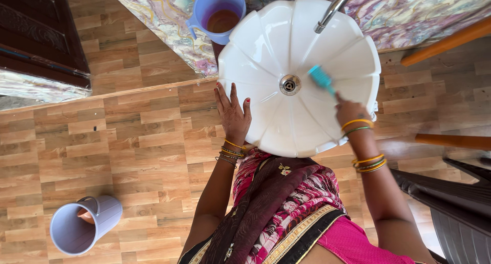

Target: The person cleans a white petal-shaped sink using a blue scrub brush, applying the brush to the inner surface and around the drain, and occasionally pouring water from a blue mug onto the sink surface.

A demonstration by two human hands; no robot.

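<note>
The white fluted basin [286, 49] sits in front of the person. The right hand [349, 110] has its fingers wrapped round a teal brush [321, 78], bristles beside the drain [289, 84]. The left hand [232, 116] rests on the basin's left rim, fingers spread flat, bracing it. Short strokes along each flute should clean best.

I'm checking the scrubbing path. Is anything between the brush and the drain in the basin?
Nothing visible: the teal brush in the right hand lies just right of the drain, with only bare white basin between them.
</note>
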